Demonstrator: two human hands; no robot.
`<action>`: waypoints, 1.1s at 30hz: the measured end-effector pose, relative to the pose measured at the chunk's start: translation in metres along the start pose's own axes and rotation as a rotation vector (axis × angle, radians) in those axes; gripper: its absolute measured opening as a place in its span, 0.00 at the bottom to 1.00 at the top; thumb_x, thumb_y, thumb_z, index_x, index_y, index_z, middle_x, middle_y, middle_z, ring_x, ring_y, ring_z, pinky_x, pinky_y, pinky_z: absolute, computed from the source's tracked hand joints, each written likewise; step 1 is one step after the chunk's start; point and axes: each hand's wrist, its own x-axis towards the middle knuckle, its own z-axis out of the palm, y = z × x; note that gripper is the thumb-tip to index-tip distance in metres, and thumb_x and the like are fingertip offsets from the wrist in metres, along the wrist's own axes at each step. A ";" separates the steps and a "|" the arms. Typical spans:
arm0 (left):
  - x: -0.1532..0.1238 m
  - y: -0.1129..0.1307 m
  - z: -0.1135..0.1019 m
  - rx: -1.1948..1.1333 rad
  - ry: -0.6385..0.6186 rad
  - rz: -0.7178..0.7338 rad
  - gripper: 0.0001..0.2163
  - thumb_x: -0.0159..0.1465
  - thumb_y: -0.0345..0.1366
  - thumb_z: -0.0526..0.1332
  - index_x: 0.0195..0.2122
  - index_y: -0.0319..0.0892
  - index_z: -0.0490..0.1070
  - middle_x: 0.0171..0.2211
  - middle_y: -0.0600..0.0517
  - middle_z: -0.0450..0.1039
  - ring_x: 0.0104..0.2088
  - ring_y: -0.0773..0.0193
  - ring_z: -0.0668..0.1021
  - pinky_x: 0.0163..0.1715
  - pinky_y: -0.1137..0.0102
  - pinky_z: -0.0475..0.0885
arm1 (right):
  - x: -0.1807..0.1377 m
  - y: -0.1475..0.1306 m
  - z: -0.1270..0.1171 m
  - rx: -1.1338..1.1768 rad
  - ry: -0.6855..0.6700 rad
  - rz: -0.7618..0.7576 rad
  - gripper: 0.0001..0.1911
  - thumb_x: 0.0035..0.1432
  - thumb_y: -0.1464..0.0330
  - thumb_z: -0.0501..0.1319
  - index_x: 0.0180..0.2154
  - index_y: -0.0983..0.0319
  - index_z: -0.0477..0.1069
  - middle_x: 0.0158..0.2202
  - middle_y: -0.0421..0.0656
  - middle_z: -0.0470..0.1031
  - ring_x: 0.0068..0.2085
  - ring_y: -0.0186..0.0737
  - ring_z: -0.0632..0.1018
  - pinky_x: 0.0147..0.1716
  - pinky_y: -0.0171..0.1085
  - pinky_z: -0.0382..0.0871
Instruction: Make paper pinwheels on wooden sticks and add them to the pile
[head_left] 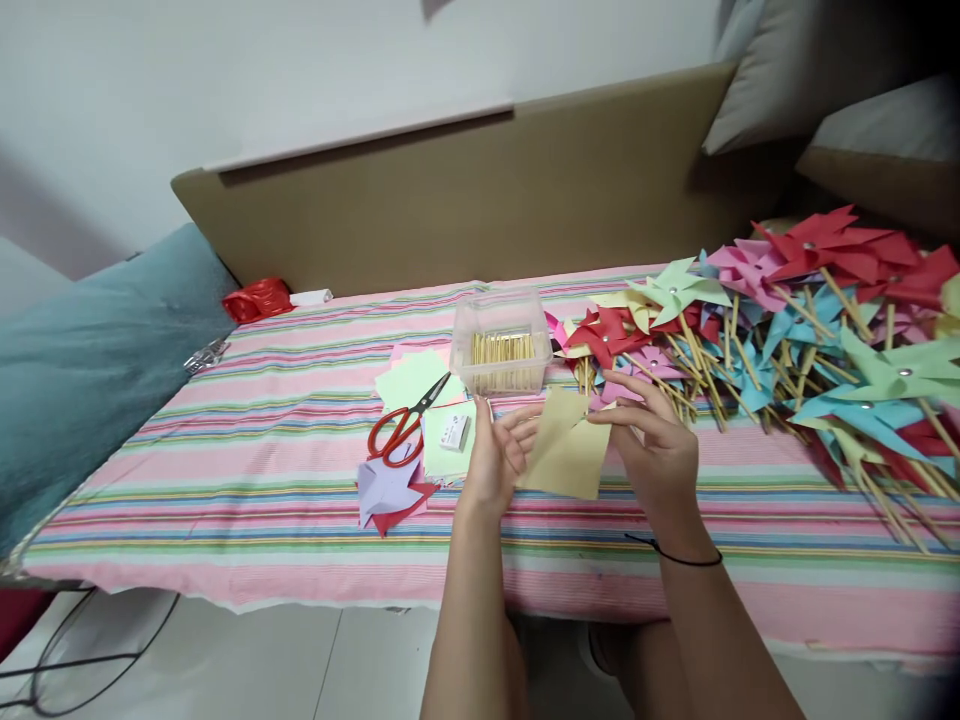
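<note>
A square of pale yellow paper (566, 455) with a slit in it is held up over the striped cloth. My right hand (654, 440) pinches its right side between thumb and fingers. To the left, my left hand (499, 455) is open, palm turned inward and thumb apart, with its fingertips at the sheet's left edge; whether they touch it is unclear. Beside that hand lie a small white box (454, 433) on a stack of green paper (439, 462), red-handled scissors (407, 420) and a folded lilac paper pinwheel (382, 490).
A clear plastic box (501, 305) of short wooden sticks (504, 348) stands behind my hands. Many finished paper pinwheels (679, 290) on sticks are heaped at the right. A red plastic bag (259, 300) lies at the back left, near a teal cushion (112, 340).
</note>
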 end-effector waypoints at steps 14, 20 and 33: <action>0.003 -0.007 -0.006 0.293 0.205 0.231 0.14 0.50 0.40 0.72 0.35 0.38 0.79 0.31 0.50 0.80 0.29 0.65 0.78 0.30 0.72 0.71 | 0.005 0.001 0.007 0.462 0.001 0.728 0.21 0.54 0.55 0.65 0.47 0.59 0.75 0.41 0.46 0.81 0.38 0.43 0.82 0.37 0.42 0.78; 0.000 -0.004 -0.004 0.296 0.165 0.217 0.16 0.50 0.40 0.72 0.38 0.38 0.78 0.35 0.48 0.81 0.33 0.62 0.80 0.34 0.70 0.73 | 0.001 -0.003 0.009 0.389 -0.154 0.819 0.19 0.40 0.54 0.73 0.25 0.63 0.76 0.22 0.41 0.77 0.22 0.38 0.77 0.23 0.37 0.75; 0.005 0.004 -0.018 0.413 0.217 0.271 0.11 0.52 0.38 0.69 0.35 0.41 0.77 0.26 0.53 0.77 0.25 0.68 0.75 0.26 0.74 0.67 | 0.003 0.007 -0.001 0.272 -0.093 0.669 0.13 0.44 0.59 0.71 0.27 0.62 0.78 0.23 0.41 0.77 0.25 0.39 0.77 0.25 0.38 0.75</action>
